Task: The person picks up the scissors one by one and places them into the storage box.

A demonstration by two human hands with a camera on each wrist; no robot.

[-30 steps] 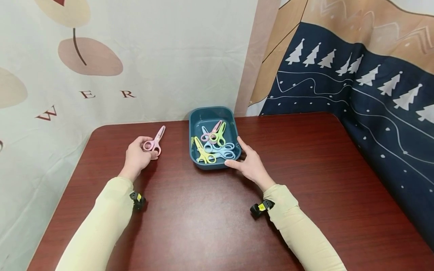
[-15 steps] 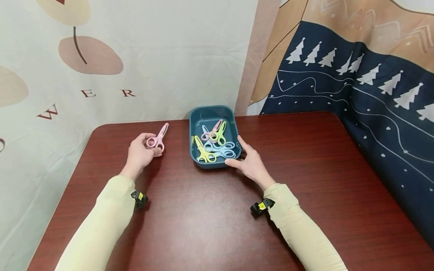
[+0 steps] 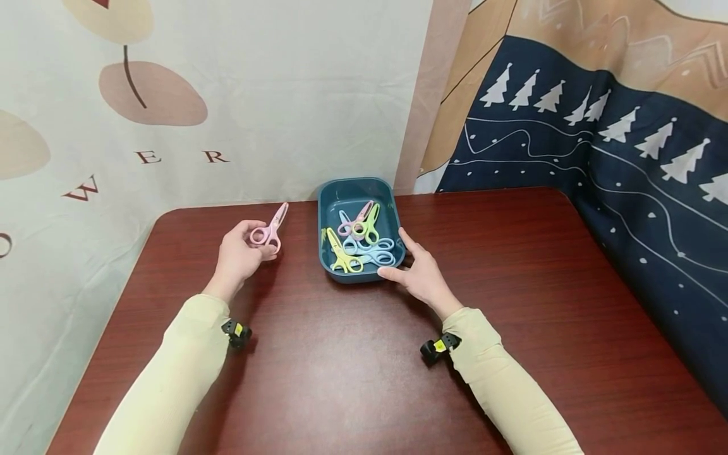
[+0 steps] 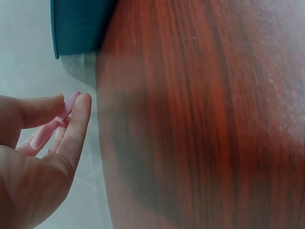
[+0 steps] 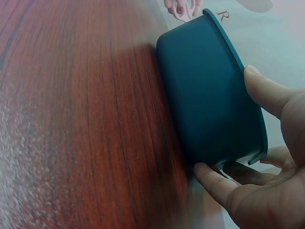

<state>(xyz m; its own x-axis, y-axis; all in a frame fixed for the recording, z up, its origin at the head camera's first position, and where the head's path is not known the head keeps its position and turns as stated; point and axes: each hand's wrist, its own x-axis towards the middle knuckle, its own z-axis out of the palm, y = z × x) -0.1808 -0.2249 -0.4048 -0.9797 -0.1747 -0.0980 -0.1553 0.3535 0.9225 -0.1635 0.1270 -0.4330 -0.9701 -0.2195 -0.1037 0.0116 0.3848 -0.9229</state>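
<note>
Near the table's back left, my left hand (image 3: 241,253) pinches a pair of pink scissors (image 3: 273,229) by the handle loops, blades pointing up and away. In the left wrist view the thumb and fingers close on the pink handle (image 4: 57,121) from both sides. My right hand (image 3: 421,272) grips the near right corner of a dark teal plastic bin (image 3: 355,184), thumb at the front rim and fingers along the right side. Inside lie several small scissors: yellow (image 3: 341,254), light green (image 3: 371,226), pink (image 3: 361,218) and light blue (image 3: 380,258).
The bin stands at the back edge of a reddish-brown wooden table (image 3: 341,366), close to a pale printed cloth (image 3: 284,95). A navy cloth with white trees (image 3: 523,145) hangs at the right. A small black camera (image 3: 236,333) is strapped to each wrist.
My left hand has carried the pink scissors a little to the right and away from me, toward the bin. The right hand and the bin have stayed where they were.
</note>
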